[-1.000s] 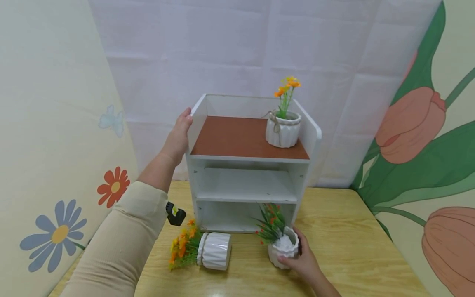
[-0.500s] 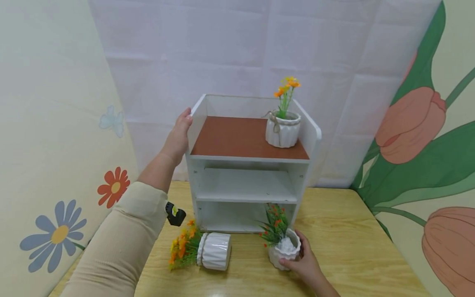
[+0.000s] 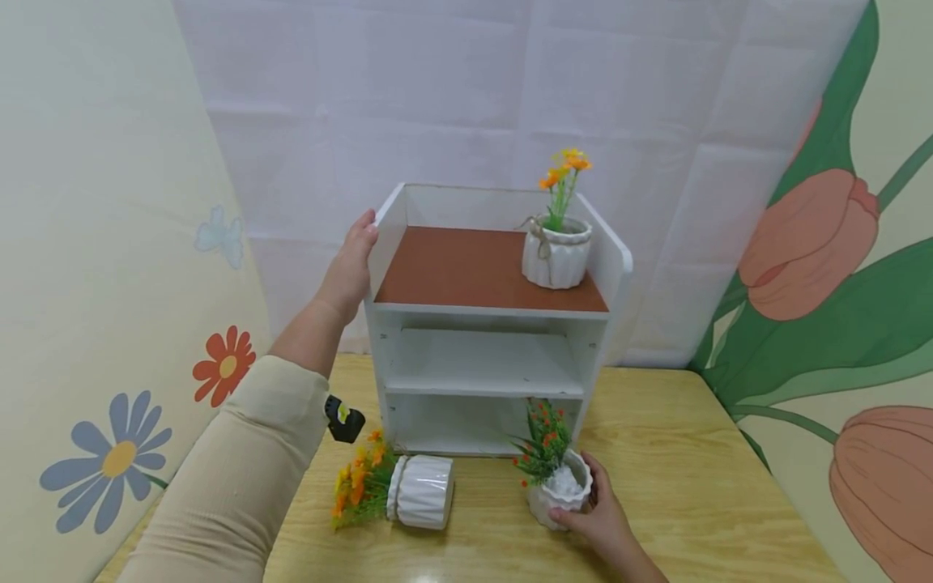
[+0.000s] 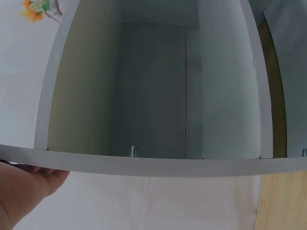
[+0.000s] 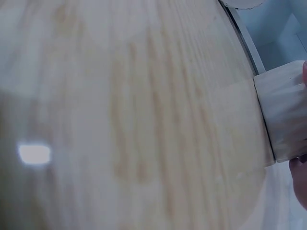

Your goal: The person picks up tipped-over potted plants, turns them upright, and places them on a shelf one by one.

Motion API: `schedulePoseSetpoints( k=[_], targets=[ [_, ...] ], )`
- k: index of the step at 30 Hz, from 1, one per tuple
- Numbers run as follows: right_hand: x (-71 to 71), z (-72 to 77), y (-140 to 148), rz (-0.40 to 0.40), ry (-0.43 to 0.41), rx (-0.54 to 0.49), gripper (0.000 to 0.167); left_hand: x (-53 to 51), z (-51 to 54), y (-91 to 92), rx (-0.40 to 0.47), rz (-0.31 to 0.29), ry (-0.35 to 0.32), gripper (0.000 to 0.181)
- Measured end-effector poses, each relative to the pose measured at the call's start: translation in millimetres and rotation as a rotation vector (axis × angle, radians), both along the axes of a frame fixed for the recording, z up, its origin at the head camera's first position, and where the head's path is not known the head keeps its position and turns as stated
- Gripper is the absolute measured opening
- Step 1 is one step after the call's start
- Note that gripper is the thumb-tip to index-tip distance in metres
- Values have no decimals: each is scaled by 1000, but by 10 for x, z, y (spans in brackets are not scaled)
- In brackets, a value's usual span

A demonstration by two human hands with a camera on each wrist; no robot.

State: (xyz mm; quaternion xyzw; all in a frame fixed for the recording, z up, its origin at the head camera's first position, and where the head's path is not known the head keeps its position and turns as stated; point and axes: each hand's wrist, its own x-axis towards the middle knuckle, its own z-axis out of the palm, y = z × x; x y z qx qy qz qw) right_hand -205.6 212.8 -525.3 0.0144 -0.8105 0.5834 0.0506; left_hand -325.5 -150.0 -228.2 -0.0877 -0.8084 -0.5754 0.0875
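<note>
While the left hand stays against the outside of the shelf unit's left panel, its visible fingers laid on rather than wrapped round, the right hand keeps its thumb and fingers curled round the white pot of red flowers. That pot is on the worktop before the unit's right front; its greenery, leaning further left a second ago, now stands straighter. The toppled pot of orange flowers and the upright pot on top have not moved.
</note>
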Motion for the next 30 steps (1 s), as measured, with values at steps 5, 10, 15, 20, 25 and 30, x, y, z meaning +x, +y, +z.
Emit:
schedulePoseSetpoints(
  k=[5, 10, 15, 20, 25, 30],
  targets=[
    [-34, -12, 1, 6, -9, -4, 107, -2, 3, -10, 1, 4, 1, 59],
    [-32, 11, 16, 18, -11, 27, 109, 12, 8, -2, 0, 0, 5, 60],
    [-13, 45, 22, 18, -16, 56, 109, 17, 1, -3, 3, -3, 8, 60],
    [-22, 56, 10, 7, -22, 33, 107, 16, -9, -8, 0, -6, 6, 60],
    [-22, 60, 5, -10, -44, 23, 105, 11, -9, -10, 2, -7, 0, 60],
    [1, 66, 9, -19, -49, 42, 103, 10, 1, -4, 5, -9, -2, 60]
  ],
)
